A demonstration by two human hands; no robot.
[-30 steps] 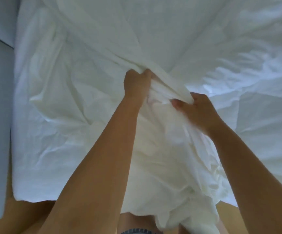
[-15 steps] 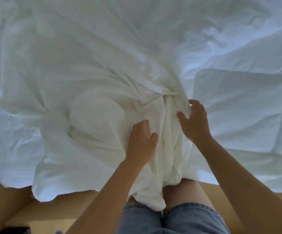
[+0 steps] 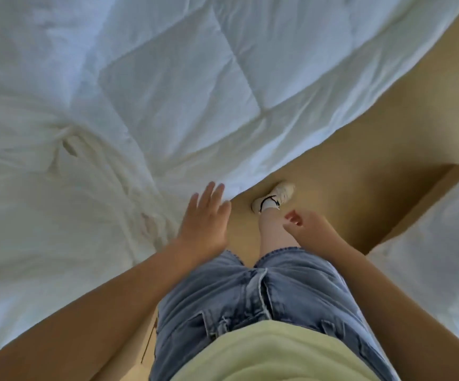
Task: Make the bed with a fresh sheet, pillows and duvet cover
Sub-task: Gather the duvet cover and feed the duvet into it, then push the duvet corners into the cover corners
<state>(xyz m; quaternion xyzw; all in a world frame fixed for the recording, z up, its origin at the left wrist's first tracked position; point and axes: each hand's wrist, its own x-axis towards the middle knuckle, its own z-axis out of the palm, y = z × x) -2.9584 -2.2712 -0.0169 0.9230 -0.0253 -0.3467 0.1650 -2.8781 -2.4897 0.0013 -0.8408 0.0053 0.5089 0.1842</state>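
Observation:
A white quilted duvet point(image 3: 173, 78) covers the bed across the top and left of the view. Crumpled white cover fabric point(image 3: 57, 188) lies bunched over its left part. My left hand point(image 3: 205, 218) hovers at the bed's near edge with fingers straight and spread, holding nothing. Over the floor beside my leg, my right hand point(image 3: 306, 228) hangs with loosely curled fingers, also holding nothing. Neither hand touches the bedding.
Tan floor point(image 3: 360, 160) runs diagonally between the bed and a second white padded piece point(image 3: 437, 257) at the right edge. My foot in a white shoe point(image 3: 273, 198) stands on the floor close to the bed.
Both hands have let go of the white fabric and pulled back from the bed. The view has swung right, showing the floor, my legs and the bed's edge.

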